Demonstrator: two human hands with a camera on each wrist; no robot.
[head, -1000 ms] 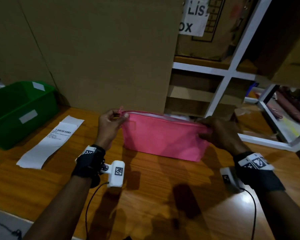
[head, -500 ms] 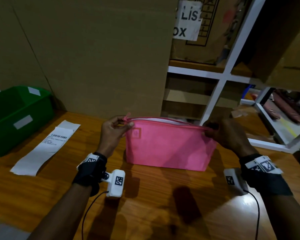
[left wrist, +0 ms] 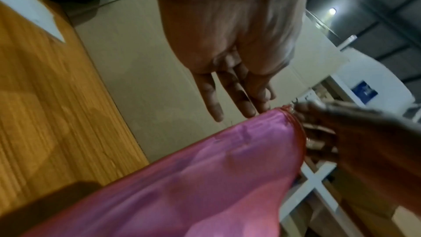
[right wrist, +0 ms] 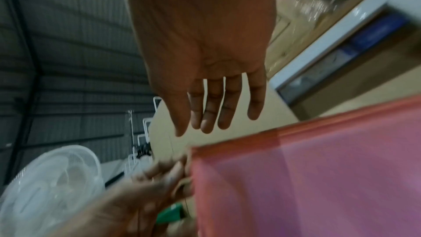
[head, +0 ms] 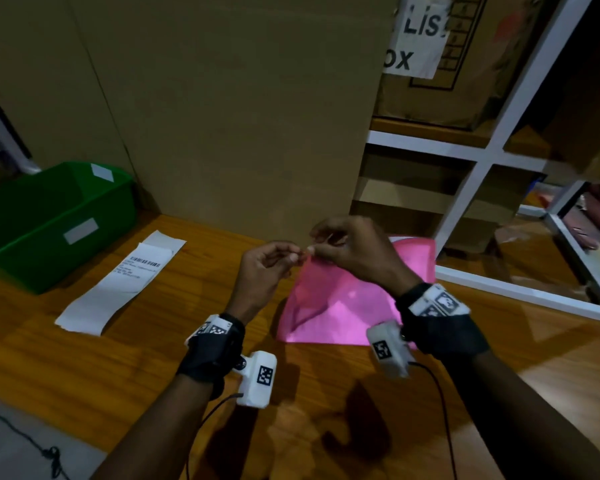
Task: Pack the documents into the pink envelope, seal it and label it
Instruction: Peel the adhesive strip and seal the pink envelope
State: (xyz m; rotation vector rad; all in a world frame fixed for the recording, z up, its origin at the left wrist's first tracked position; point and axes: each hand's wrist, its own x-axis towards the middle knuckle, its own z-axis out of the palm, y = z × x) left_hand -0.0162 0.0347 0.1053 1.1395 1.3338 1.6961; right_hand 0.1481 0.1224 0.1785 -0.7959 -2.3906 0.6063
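Note:
The pink envelope [head: 343,303] leans tilted on the wooden table [head: 136,358], its top left corner lifted. My left hand [head: 271,268] pinches that corner between thumb and forefinger; the right wrist view shows its fingers on the pink envelope's [right wrist: 307,177] corner. My right hand [head: 350,251] is just beside it and pinches the end of the zip edge, fingertips meeting the left hand's. In the left wrist view the right hand [left wrist: 341,132] sits at the rim of the pink envelope [left wrist: 205,177]. The documents are not visible. A white printed label strip [head: 118,282] lies flat to the left.
A green bin [head: 49,220] stands at the far left of the table. A large cardboard box [head: 239,116] rises right behind the envelope. White shelving [head: 465,188] with boxes stands at the back right. Wrist camera cables hang over the near table.
My right hand slid from the envelope's right end along the top edge to the left corner, meeting my left hand. The envelope went from upright to tilted.

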